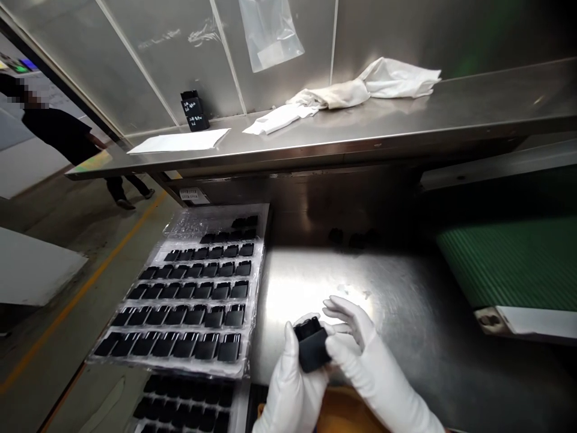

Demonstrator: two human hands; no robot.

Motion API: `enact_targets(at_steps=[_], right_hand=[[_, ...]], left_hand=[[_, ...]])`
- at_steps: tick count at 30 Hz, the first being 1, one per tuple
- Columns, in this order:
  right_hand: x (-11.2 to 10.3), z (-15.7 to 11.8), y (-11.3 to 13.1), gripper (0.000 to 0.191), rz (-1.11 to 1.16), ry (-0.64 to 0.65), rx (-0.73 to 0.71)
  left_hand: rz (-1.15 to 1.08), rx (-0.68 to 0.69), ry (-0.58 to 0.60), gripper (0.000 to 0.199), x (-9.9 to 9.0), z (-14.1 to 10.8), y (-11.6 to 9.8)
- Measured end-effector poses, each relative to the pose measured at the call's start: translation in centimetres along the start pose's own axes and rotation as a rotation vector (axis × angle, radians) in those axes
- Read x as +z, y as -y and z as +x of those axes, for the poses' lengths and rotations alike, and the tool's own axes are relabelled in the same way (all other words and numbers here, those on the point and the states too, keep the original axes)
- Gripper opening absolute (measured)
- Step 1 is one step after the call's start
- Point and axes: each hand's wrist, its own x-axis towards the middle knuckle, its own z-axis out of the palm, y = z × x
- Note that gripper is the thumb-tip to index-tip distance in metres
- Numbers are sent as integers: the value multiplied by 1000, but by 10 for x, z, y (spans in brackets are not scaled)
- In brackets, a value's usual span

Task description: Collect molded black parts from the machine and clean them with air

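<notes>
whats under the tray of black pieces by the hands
Under the clear plastic tray, a second tray of black pieces shows at the near edge; the rest of it is covered.

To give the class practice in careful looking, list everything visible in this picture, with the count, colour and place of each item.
Plastic trays: 2, clear, left of the hands, the lower one partly cut off
Rectangular parts: many, black, in rows in the trays
Work surface: 1, steel, under the hands
Shelf: 1, steel, at the back
Cloth: 1, white, shelf right
Paper sheet: 1, white, shelf left
Stacked holders: 3, black, shelf left
Plastic bag: 1, clear, on the back wall
Ribbed belt: 1, green, right
Co-worker: 1, dark clothes, far left
Held part: 1, black, between the hands
Left hand: white glove, gripping the part
Right hand: white glove, fingers spread beside the part
</notes>
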Motion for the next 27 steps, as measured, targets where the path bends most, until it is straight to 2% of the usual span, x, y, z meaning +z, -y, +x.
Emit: enact_targets(at_steps=[2,3,6,8,10,13,19,23,24,27], right_hand=[[7,-3,-2,86,-40,39,66],[10,-3,-3,85,-33,61,104],[16,-1,-4,59,-16,74,122],[17,0,-4,51,-39,63,92],[19,0,-6,55,-20,47,98],[23,-3,-6,71,84,32,143],[27,-3,-6,55,43,-68,83],[25,1,-8,74,96,-10,139],[25,3,-8,73,101,-4,141],[22,4,-7,57,71,-52,96]], left_hand=[[23,13,29,46,-5,0,4],[28,20,34,44,-7,0,6],[5,69,20,37,-10,2,11],[-30,102,5,34,-8,3,13],[-48,102,-23,34,-3,3,14],[-28,76,-75,37,3,2,13],[-13,79,-42,37,7,1,14],[64,121,-111,40,8,5,15],[72,124,-112,41,8,6,16],[51,106,-80,45,9,7,16]])
